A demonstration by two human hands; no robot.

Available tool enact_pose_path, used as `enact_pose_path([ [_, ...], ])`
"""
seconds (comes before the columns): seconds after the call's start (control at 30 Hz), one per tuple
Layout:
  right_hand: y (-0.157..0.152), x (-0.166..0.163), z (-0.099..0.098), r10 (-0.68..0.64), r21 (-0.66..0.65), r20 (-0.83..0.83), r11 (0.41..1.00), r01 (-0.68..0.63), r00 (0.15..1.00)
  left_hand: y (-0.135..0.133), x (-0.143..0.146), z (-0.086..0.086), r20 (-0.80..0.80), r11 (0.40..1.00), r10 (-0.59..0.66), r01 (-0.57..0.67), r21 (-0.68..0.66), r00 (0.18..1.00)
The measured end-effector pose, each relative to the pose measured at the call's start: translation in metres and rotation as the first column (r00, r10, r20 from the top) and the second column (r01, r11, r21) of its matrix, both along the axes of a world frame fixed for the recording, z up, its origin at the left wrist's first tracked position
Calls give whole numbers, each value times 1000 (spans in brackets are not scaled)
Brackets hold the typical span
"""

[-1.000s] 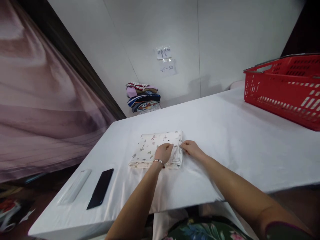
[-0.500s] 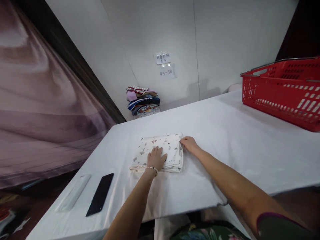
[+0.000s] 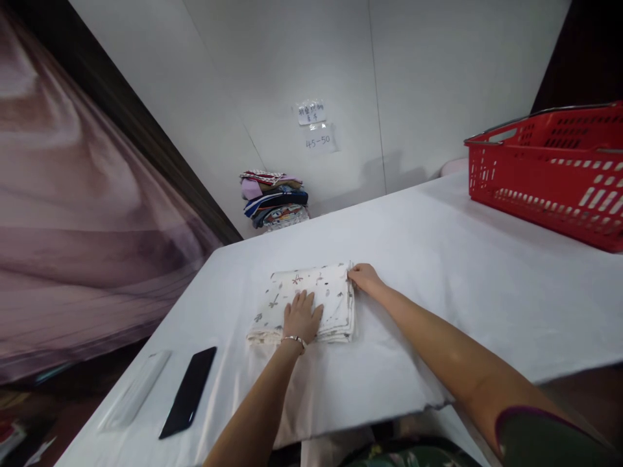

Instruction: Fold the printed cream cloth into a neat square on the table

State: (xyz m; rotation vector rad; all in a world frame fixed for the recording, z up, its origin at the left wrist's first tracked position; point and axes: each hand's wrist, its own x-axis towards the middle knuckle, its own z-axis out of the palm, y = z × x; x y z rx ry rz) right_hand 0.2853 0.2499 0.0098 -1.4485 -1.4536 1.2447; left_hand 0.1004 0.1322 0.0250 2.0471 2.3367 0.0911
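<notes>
Folded cloth [image 3: 311,295], middle of table [image 3: 462,292]. Left hand [image 3: 302,318]: flat, fingers spread, pressing its 6 o'clock edge, gripping nothing. Right hand [image 3: 363,277]: fingers curled at its 2 o'clock corner; pinch unclear. Phone [image 3: 188,391] at 8 o'clock.

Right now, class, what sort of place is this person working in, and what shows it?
Probably a cloth-folding work station: a white-covered table, a folded printed cloth under the left hand, a stack of folded fabrics by the wall and a red basket.
</notes>
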Motion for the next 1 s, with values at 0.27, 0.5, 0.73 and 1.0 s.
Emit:
enact_pose_path([
  [0.27,13,4,-7,-87,-5,-20,996,87,996,0,-1,-4,-22,1000,-3,3,22,1000],
  [0.5,19,2,-10,-55,-65,-27,996,53,998,-1,1,-4,-33,1000,-5,6,19,999],
  [0.73,33,3,-4,-83,9,19,996,83,996,-2,1,-4,-42,999,-9,11,47,999],
  [1.0,21,9,0,-58,-70,-6,996,57,998,-1,1,-9,-35,998,-14,16,68,999],
])
